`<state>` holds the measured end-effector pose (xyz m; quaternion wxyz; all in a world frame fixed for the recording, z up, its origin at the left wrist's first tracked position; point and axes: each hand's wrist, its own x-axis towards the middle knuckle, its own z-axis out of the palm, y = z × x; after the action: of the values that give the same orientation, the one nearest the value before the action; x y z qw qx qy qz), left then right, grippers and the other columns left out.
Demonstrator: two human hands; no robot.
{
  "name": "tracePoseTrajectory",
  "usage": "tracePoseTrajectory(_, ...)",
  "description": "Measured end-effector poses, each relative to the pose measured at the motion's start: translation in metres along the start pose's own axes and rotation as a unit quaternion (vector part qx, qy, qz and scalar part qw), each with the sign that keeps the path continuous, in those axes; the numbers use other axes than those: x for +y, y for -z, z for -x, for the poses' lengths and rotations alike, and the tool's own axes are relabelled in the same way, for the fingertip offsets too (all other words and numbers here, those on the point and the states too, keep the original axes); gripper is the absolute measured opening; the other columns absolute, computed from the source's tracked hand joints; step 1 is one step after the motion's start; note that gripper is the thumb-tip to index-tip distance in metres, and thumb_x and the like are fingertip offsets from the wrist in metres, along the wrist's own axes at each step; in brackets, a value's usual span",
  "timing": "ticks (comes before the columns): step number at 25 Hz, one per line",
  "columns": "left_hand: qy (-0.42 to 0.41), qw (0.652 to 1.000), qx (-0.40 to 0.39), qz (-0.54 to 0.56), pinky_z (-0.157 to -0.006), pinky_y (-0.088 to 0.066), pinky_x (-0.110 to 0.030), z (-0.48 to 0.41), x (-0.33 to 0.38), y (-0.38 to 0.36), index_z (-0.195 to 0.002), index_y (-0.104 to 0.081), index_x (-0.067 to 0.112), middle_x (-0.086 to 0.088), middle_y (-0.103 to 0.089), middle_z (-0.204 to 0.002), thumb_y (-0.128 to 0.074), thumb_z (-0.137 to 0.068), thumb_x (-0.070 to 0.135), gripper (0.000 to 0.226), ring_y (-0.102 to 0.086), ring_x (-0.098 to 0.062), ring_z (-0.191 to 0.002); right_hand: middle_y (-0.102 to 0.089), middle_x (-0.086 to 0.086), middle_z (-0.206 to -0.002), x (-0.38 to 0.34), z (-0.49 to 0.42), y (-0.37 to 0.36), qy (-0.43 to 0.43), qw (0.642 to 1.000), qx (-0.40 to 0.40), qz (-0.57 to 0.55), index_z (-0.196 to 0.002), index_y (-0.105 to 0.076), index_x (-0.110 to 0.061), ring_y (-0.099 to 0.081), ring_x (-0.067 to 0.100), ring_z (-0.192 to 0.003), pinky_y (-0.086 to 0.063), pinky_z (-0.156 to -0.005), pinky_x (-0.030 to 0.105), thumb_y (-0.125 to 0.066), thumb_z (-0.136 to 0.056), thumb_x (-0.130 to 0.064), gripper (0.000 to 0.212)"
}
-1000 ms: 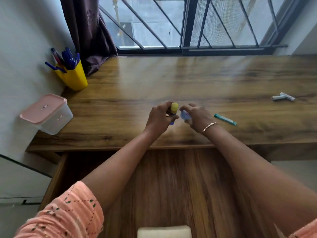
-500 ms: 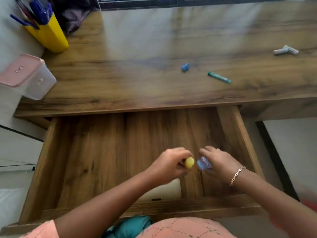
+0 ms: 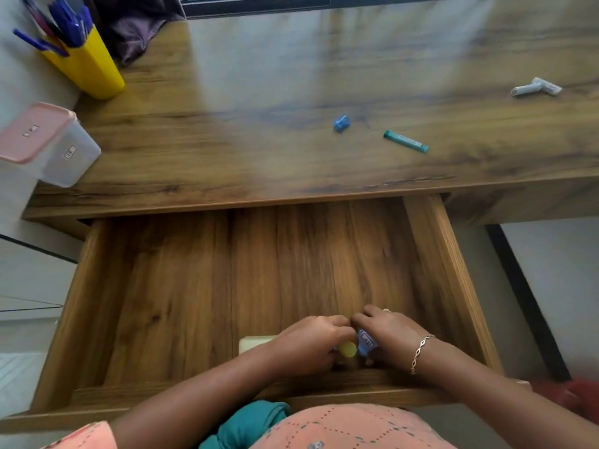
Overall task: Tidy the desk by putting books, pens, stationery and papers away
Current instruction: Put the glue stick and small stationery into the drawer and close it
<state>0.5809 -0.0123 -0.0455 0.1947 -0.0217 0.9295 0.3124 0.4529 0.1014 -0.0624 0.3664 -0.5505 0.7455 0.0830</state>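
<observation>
Both hands are low inside the open wooden drawer (image 3: 168, 303), near its front wall. My left hand (image 3: 311, 341) grips a yellow-capped glue stick (image 3: 347, 349). My right hand (image 3: 389, 335) holds a small blue labelled item (image 3: 366, 343) right beside it. A pale eraser-like block (image 3: 254, 343) lies in the drawer just left of my left hand. On the desk (image 3: 259, 150) above lie a small blue sharpener-like piece (image 3: 341, 123), a green tube (image 3: 405, 141) and a white rolled item (image 3: 534, 88).
A yellow pen holder (image 3: 87, 66) full of blue pens stands at the desk's back left. A clear box with a pink lid (image 3: 45, 144) sits at the left edge. Dark curtain cloth (image 3: 139, 24) hangs onto the desk's back.
My hands came down from the desk top into the drawer with the glue stick and the blue item, then sank lower toward the drawer's front. The view tilted down.
</observation>
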Motion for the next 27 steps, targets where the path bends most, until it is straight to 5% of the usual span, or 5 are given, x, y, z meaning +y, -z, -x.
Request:
tracePoseTrajectory(8, 0.049, 0.998, -0.010, -0.023, -0.091, -0.047, -0.035, 0.001, 0.005, -0.003, -0.125, -0.046, 0.021, -0.005, -0.058, -0.119, -0.057, -0.090, 0.021, 0.036, -0.055, -0.022, -0.110, -0.052, 0.007, -0.117, 0.003, -0.001, -0.003, 0.025, 0.999, -0.010, -0.037, -0.122, -0.050, -0.021, -0.052, 0.025, -0.110, -0.043, -0.088, 0.030, -0.055, -0.088, -0.020, 0.034)
tracePoseTrajectory(12, 0.053, 0.997, -0.023, -0.052, -0.120, -0.012, -0.036, -0.001, 0.004, -0.007, -0.125, -0.048, 0.017, -0.008, -0.063, -0.118, -0.056, -0.090, 0.016, 0.036, -0.054, -0.021, -0.117, -0.053, 0.006, -0.118, 0.005, 0.000, -0.004, 0.032, 0.999, -0.008, -0.032, -0.123, -0.050, -0.021, -0.052, 0.023, -0.110, -0.042, -0.086, 0.030, -0.052, -0.090, -0.017, 0.033)
tracePoseTrajectory(16, 0.049, 0.997, -0.031, -0.051, -0.118, 0.008, -0.032, 0.001, 0.003, -0.005, -0.130, -0.044, 0.018, -0.007, -0.064, -0.118, -0.051, -0.089, 0.003, 0.044, -0.053, -0.018, -0.121, -0.053, 0.004, -0.121, 0.007, 0.001, -0.005, 0.034, 0.999, -0.004, -0.028, -0.124, -0.048, -0.022, -0.052, 0.021, -0.111, -0.043, -0.086, 0.028, -0.054, -0.089, -0.015, 0.036)
tracePoseTrajectory(21, 0.067, 0.996, -0.041, -0.033, -0.119, 0.007, -0.033, 0.003, 0.001, -0.006, -0.134, -0.040, 0.020, -0.005, -0.065, -0.119, -0.050, -0.090, 0.003, 0.048, -0.049, -0.016, -0.127, -0.053, 0.002, -0.124, 0.010, 0.001, -0.007, 0.034, 0.999, -0.002, -0.032, -0.125, -0.048, -0.024, -0.052, 0.019, -0.112, -0.045, -0.089, 0.028, -0.057, -0.087, -0.013, 0.040)
tracePoseTrajectory(27, 0.104, 0.993, -0.057, -0.014, -0.118, -0.003, -0.034, 0.004, 0.009, -0.003, -0.138, -0.038, 0.020, -0.004, -0.058, -0.132, -0.049, -0.092, 0.005, 0.050, -0.021, -0.020, -0.143, -0.053, 0.002, -0.125, 0.011, 0.001, -0.008, 0.040, 0.999, 0.004, -0.035, -0.126, -0.047, -0.024, -0.052, 0.018, -0.113, -0.045, -0.090, 0.027, -0.057, -0.087, -0.011, 0.041)
